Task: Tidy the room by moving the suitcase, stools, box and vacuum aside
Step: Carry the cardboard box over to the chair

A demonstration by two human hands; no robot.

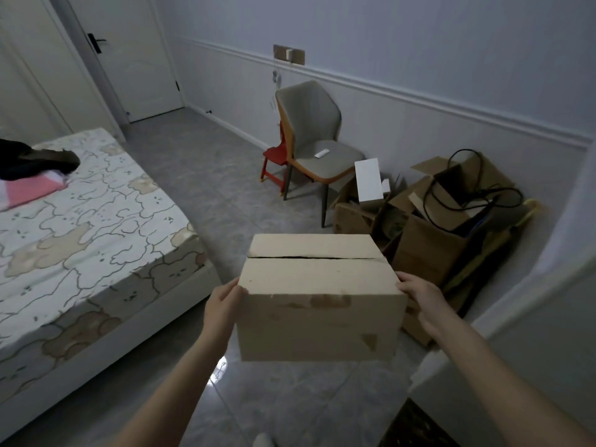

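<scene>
I have the plain brown cardboard box (319,298) up off the floor between my hands, left hand (222,304) and right hand (419,298) each gripping an upper side edge. It looks stiff and light, though its top flaps gape untaped, so side holds suit it. Beyond my right hand lies a heap of open cartons (445,227); below, glossy grey tile floor (209,175).

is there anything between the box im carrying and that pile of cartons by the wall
Nothing visible. Left hand and right hand hold the cardboard box by its sides, and the pile of cartons lies just beyond it to the right. The grey chair stands left of the pile, off that path.
</scene>
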